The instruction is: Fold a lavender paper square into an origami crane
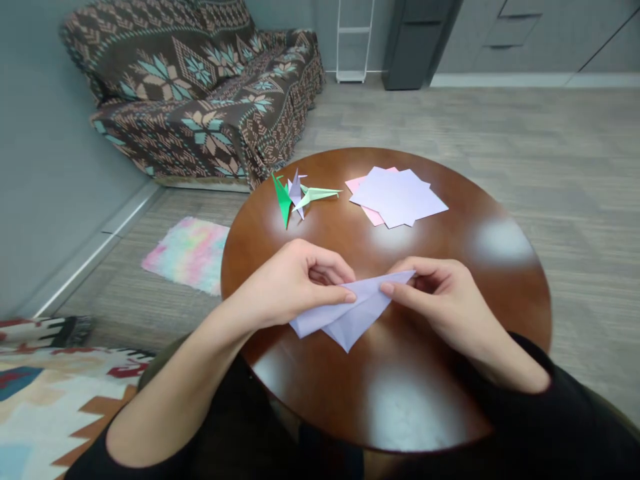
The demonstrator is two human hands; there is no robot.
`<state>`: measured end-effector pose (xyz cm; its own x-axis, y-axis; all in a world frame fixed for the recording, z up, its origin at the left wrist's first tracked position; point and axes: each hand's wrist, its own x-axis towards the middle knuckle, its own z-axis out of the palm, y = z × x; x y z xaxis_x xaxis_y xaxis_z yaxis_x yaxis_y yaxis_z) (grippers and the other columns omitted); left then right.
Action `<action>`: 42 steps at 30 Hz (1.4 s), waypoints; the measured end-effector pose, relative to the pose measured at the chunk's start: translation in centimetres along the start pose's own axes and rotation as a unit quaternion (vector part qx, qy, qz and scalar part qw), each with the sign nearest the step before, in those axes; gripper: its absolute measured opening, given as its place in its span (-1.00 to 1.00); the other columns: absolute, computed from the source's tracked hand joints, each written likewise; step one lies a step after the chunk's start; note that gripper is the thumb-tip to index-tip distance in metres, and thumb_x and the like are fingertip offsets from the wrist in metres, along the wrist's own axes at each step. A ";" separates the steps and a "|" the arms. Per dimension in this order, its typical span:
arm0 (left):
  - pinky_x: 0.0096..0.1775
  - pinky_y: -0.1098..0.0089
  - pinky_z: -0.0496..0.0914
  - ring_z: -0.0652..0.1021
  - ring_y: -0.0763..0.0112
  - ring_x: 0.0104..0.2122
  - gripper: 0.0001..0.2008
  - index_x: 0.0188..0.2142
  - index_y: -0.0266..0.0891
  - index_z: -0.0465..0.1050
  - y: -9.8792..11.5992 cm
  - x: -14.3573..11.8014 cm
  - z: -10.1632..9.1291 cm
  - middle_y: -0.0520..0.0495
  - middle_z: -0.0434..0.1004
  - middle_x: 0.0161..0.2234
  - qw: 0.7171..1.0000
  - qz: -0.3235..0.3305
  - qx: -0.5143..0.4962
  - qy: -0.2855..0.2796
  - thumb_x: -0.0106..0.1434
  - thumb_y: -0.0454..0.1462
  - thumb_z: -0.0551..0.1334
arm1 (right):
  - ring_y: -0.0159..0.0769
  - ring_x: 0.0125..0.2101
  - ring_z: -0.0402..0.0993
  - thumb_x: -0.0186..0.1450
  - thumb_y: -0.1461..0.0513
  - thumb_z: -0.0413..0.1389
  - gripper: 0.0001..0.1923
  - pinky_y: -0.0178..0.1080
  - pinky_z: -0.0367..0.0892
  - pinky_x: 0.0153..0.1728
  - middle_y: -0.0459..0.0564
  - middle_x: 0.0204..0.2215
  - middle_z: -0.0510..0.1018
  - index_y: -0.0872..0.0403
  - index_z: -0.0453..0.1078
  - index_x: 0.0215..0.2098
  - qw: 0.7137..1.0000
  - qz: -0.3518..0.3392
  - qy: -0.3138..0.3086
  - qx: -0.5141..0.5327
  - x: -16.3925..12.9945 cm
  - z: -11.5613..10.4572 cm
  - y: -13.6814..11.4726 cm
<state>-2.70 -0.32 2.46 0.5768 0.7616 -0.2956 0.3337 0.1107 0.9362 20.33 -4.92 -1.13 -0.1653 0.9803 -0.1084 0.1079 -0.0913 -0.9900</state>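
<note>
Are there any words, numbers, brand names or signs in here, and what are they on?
There are none I can read.
The lilac paper in the left hand and right hand, the folded paper shapes and the loose sheets show no writing.
The sofa cover has patterns, not letters.

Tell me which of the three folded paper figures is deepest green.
The leftmost figure; by contrast, the middle figure is lilac and the right-hand figure pale green.

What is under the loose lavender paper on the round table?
Pink paper pokes out past the left and far edges of the lavender paper. The rest is covered, so any further sheets cannot be seen.
</note>
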 end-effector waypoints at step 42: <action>-0.45 0.56 0.40 0.59 0.46 -0.47 -0.89 -0.38 -0.29 0.65 0.3 -0.1 0.4 -0.02 0.68 -0.44 1.000 -0.018 -0.008 0.017 0.12 -0.28 0.46 | -0.35 -0.45 0.50 0.22 0.11 0.41 -0.84 -0.33 0.39 -0.39 -0.09 -0.48 0.63 0.01 0.63 -0.37 0.995 -0.001 0.043 0.093 0.0 -0.1 1.0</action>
<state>-2.39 -0.61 2.70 0.5385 0.7787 -0.3221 0.3413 0.1479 0.9282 20.54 -5.02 -2.12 -0.0810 0.9910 -0.1068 -0.0772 -0.1131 -0.9906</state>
